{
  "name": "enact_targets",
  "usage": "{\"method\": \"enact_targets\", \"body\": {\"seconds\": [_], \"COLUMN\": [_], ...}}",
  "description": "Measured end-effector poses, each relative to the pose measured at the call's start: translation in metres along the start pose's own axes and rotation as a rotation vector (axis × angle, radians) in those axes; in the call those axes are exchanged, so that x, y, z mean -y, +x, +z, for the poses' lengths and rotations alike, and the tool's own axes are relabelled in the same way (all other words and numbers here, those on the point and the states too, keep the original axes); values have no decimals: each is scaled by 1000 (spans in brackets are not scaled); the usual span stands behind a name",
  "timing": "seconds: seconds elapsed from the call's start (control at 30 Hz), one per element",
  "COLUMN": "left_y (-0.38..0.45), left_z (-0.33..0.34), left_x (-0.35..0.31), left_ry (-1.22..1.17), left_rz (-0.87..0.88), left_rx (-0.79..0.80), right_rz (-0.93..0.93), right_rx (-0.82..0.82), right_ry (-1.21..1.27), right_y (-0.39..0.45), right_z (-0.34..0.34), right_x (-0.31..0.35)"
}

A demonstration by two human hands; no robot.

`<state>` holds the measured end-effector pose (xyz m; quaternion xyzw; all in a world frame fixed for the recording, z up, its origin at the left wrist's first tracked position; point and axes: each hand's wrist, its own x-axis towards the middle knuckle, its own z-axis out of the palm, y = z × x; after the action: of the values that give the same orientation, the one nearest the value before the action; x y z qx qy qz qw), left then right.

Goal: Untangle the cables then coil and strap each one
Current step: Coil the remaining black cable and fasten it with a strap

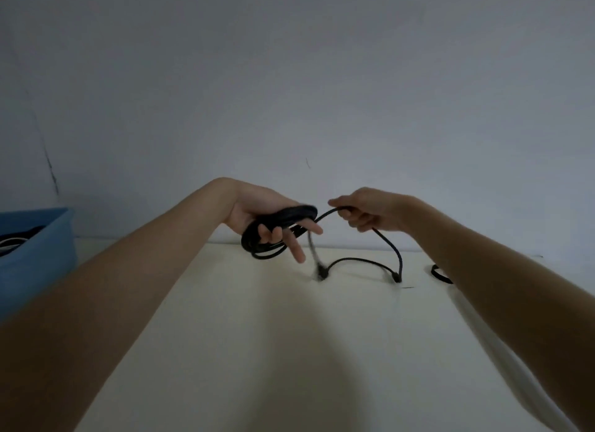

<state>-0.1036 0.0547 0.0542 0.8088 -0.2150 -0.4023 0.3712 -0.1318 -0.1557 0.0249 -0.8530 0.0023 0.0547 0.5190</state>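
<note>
My left hand (260,212) holds a coil of black cable (273,235) above the far part of the white table (257,335); the loops pass round its fingers. My right hand (367,211) grips the loose run of the same cable just right of the coil. From that hand the cable (397,254) arcs down to the table and bends back toward the middle. A blurred cable end (318,270) hangs down below the coil and reaches the tabletop.
A blue bin (35,254) with cables inside stands at the left edge of the table. A thin black loop, perhaps a strap (439,274), lies on the table by my right forearm. A bare wall rises behind the table.
</note>
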Motion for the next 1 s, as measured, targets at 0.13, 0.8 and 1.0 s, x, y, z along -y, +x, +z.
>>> {"method": "enact_targets", "body": {"seconds": [0.13, 0.8, 1.0], "left_y": [21, 5, -7], "left_z": [-3, 1, 15], "left_x": [20, -22, -16], "left_ry": [-196, -767, -166], "left_rz": [-23, 632, 298], "left_rx": [-108, -38, 113], "right_rz": [-51, -143, -77], "right_rx": [38, 65, 70], "right_ry": [187, 47, -532], "right_y": [-4, -7, -4], "right_z": [4, 67, 45], "right_x": [25, -25, 7]}}
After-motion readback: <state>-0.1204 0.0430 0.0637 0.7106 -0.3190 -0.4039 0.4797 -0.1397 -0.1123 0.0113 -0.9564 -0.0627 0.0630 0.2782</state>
